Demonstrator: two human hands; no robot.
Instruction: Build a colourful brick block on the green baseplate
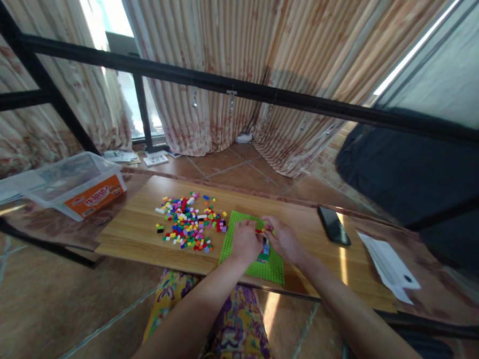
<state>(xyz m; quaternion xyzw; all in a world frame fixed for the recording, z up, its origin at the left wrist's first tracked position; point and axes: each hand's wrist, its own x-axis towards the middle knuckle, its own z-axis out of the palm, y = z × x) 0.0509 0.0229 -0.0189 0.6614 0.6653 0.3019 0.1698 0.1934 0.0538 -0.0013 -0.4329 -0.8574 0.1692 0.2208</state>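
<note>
Head view: left hand (245, 239) and right hand (282, 238) both over the green baseplate (274, 275), fingertips close together. Blue-teal bricks (265, 250) sit on the plate between the hands: about 4 o'clock from left hand, 8 o'clock from right, roughly 6 o'clock from the fingertips. Visible strip runs about 12-to-6; upper end partly hidden. Left hand looks nearer, its edge overlapping the strip in view. Red-yellow bits (258, 232) show between the fingertips. Fingers bent on both hands, right ones bunched; can't tell if either grips a brick. Loose brick pile (191, 220) at 9–10 o'clock from left hand, phone (334, 225) 2–3 o'clock from right.
</note>
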